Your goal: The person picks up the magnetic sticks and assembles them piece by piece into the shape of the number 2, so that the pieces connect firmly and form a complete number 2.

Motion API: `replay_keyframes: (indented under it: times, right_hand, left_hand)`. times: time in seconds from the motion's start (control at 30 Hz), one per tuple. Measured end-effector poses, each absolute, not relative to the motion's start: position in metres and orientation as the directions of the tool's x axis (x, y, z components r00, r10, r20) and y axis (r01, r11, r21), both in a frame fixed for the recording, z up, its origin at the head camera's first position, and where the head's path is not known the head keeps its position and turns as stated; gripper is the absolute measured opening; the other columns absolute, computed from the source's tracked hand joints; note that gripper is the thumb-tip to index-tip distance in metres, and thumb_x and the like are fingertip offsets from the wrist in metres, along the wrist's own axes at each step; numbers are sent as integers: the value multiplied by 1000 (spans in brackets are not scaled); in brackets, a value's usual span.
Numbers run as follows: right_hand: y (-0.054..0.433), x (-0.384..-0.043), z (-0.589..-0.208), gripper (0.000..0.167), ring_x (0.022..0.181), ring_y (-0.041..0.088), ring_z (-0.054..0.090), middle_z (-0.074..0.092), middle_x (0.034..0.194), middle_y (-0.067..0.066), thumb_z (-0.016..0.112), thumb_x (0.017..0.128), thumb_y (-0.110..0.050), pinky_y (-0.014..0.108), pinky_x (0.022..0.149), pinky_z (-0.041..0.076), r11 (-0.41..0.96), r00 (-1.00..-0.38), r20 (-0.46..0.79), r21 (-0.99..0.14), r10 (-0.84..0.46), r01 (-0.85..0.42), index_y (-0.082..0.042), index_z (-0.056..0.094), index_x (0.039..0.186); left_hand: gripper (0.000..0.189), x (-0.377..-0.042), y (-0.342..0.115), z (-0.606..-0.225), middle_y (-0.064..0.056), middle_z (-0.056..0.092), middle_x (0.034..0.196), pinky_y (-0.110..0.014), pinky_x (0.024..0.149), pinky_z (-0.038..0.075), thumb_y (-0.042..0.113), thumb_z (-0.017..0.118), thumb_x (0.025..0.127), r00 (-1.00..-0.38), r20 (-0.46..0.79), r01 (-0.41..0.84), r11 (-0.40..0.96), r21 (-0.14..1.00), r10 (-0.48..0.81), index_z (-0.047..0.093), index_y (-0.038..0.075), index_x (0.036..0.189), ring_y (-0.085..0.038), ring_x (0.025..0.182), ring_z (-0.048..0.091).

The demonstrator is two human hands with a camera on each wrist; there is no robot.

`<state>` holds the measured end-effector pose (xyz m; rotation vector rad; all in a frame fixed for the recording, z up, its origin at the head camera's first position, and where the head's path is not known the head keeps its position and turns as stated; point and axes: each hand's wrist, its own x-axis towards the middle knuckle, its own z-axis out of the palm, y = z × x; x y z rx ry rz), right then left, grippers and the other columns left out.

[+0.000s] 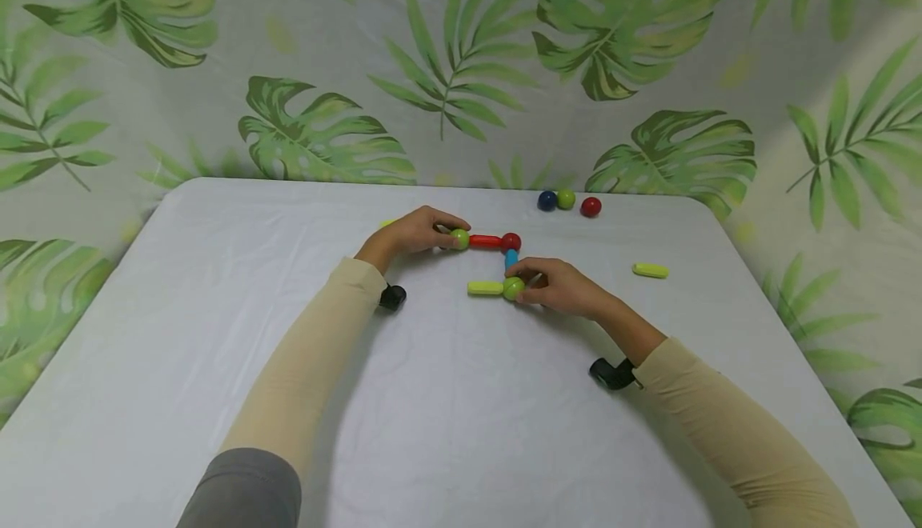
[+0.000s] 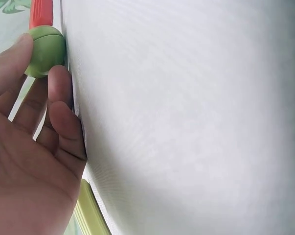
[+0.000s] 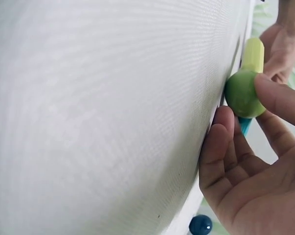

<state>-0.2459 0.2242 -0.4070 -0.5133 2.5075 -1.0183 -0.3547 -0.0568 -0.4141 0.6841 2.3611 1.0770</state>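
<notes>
Yellow rod (image 1: 485,289) points left, blue rod (image 1: 511,257) away; left fingers (image 1: 446,218) pinch far ball (image 1: 461,238), right fingers (image 1: 534,265) near ball (image 1: 513,289).

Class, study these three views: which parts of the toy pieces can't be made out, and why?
- Head view: most of the yellow-green stick, hidden by the left hand.
- Head view: where the blue stick meets the green ball, covered by the right hand.
- Left wrist view: the red stick's far end, cut off by the top edge.
</notes>
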Motion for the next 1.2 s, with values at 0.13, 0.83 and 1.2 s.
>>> replay_keyframes:
  times: [0.13, 0.83, 1.2]
  right_hand:
    - [224, -245, -407, 39, 99, 25, 65, 62, 122, 16, 69, 92, -14, 29, 75, 55, 671, -860, -207, -717, -466, -191, -11, 61, 130]
    - [280, -327, -373, 41, 100, 38, 59, 62, 125, 27, 59, 95, -7, 51, 81, 49, 900, -954, 65, -321, -291, -296, -2, 57, 135]
    - [275, -368, -396, 46, 133, 47, 42, 55, 141, 24, 68, 89, -8, 59, 115, 31, 924, -938, 146, -176, -315, -339, -6, 59, 134]
  left_hand:
    - [44, -353, -57, -415, -4, 57, 145, -36, 102, 43, 24, 67, 94, -778, -196, 237, 568, 788, 597, 61, 19, 137, -20, 117, 51]
    - [44, -349, -59, -416, -1, 57, 145, -37, 102, 44, 27, 67, 95, -782, -211, 218, 574, 789, 587, 61, 21, 138, -20, 117, 51]
    - [43, -349, -58, -416, 1, 57, 144, -38, 104, 43, 28, 67, 95, -789, -200, 229, 581, 781, 581, 61, 23, 137, -20, 120, 50]
